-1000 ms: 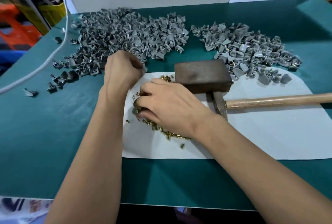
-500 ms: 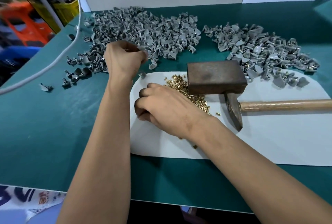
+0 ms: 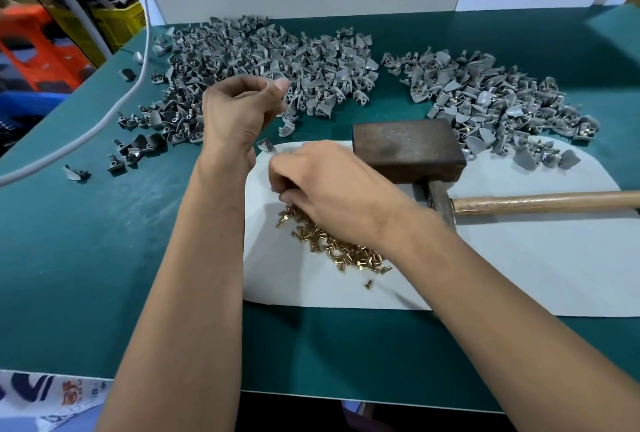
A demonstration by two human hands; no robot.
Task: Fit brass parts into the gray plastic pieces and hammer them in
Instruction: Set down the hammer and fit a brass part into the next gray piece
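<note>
Two piles: right pile [image 3: 491, 99] shows brass, prob done; bigger left pile [image 3: 263, 60] waits. Left hand [image 3: 239, 109] curled, contents unclear; right hand [image 3: 329, 189] picking brass parts [image 3: 332, 248] on the desk [image 3: 86, 241]; hammer [image 3: 443, 201] idle.

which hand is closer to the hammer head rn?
Right. The right hand sits over the brass parts, just left of the hammer head. The left hand is farther away, up-left by the big pile of gray plastic pieces.
</note>
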